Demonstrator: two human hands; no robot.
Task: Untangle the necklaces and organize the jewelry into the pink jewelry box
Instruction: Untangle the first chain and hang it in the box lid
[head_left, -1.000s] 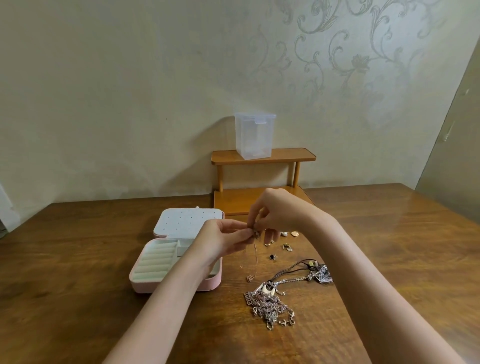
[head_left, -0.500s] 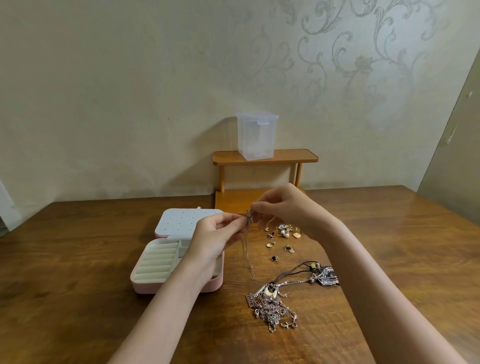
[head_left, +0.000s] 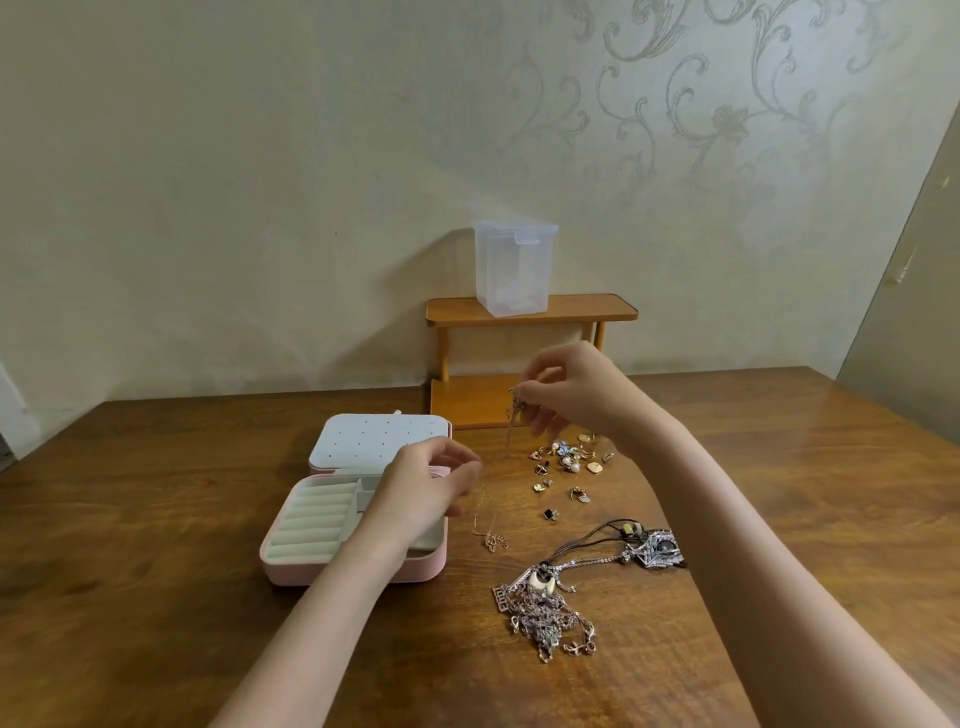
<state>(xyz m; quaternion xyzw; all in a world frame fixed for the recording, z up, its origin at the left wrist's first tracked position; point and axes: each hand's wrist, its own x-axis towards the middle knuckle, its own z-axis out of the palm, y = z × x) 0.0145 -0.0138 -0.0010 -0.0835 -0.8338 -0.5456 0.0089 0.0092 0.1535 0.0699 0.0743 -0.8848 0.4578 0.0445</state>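
The wooden table (head_left: 156, 571) is carrying the open pink jewelry box (head_left: 332, 530) left of centre, a tangled heap of necklaces (head_left: 545, 608) near and to its right, and scattered earrings (head_left: 566, 462) farther back. The right hand (head_left: 576, 389) is hovering above the earrings, its fingers (head_left: 535, 387) pinching the top of a thin chain (head_left: 511, 421). The left hand (head_left: 426, 483) is hanging over the box's right side with its fingers loosely curled, and whether they are holding the fine chain (head_left: 485, 519) trailing just beside them cannot be told.

A home room: scroll-patterned wallpaper (head_left: 675, 104) behind a wooden table (head_left: 156, 519).
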